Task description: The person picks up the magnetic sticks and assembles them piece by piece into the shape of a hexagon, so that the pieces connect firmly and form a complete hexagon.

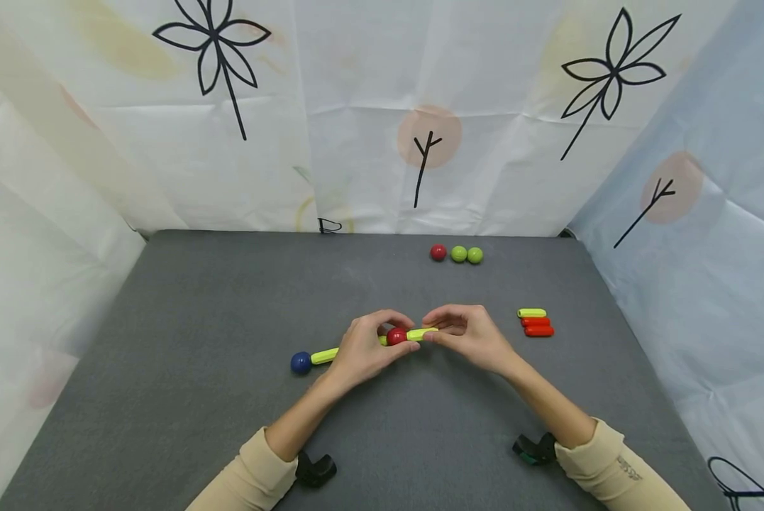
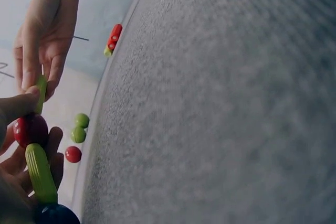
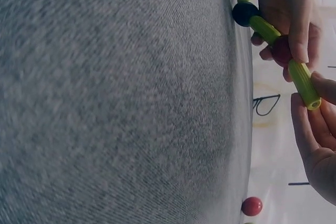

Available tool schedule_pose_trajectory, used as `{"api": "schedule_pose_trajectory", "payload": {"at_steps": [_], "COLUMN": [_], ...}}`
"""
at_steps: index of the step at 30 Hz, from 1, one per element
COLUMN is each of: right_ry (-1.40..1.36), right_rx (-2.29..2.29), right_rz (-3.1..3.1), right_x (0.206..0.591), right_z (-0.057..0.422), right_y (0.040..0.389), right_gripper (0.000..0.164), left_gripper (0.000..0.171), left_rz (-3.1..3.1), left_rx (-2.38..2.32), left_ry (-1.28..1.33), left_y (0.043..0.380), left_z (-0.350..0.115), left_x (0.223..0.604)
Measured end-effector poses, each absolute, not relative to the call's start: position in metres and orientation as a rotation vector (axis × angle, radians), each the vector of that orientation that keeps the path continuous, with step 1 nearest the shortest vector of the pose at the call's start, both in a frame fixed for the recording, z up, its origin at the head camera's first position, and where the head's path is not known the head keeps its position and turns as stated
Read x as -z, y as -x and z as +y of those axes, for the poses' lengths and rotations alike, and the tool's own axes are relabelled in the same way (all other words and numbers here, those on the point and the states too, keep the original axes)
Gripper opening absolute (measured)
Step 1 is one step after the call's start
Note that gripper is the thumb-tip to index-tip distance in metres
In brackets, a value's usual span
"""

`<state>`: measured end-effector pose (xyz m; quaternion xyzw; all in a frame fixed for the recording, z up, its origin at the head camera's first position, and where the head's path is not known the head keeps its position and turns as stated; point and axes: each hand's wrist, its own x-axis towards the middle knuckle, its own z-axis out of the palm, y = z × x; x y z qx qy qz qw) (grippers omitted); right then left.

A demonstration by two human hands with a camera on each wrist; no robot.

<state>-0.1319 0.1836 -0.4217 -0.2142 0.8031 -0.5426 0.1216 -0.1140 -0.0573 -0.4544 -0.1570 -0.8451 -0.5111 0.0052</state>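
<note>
Both forearms, in cream sleeves pushed back from the wrists, reach forward and angle inward so that the hands meet in the middle, low over the worktop. The left hand (image 1: 364, 349) has its fingers curled over the top and its thumb underneath, pinching. The right hand (image 1: 467, 333) faces it almost fingertip to fingertip, fingers bent, thumb and forefinger pressed together in a pinch.

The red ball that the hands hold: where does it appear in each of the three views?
Head: the red ball lies at centre, between the left hand and the right hand.
Left wrist: red ball at far left, in the fingers.
Right wrist: red ball at upper right, mostly hidden by fingers.
Shared landmark: the green stick beside it.
</note>
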Motion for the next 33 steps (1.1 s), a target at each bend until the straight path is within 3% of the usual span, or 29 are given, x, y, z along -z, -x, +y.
{"api": "schedule_pose_trajectory", "payload": {"at_steps": [13, 18, 27, 33], "right_ry": [0.638, 0.530, 0.302, 0.231], "right_rx": [1.623, 1.652, 1.618, 1.490], "right_rz": [2.295, 2.339, 2.515, 2.587], "right_x": [0.422, 0.422, 0.425, 0.431], "right_z": [0.183, 0.189, 0.202, 0.201], "right_y": [0.138, 0.165, 0.231, 0.257], "right_gripper": [0.024, 0.028, 0.053, 0.058], "left_gripper": [0.033, 0.036, 0.036, 0.035], "left_rz": [-2.623, -2.639, -2.652, -2.643], "left_rx": [1.683, 1.690, 1.693, 1.695], "left_ry": [0.507, 0.494, 0.488, 0.516], "left_y": [0.116, 0.116, 0.114, 0.113], "left_z": [-0.057, -0.058, -0.058, -0.059], "left_x": [0.456, 0.455, 0.455, 0.455]}}
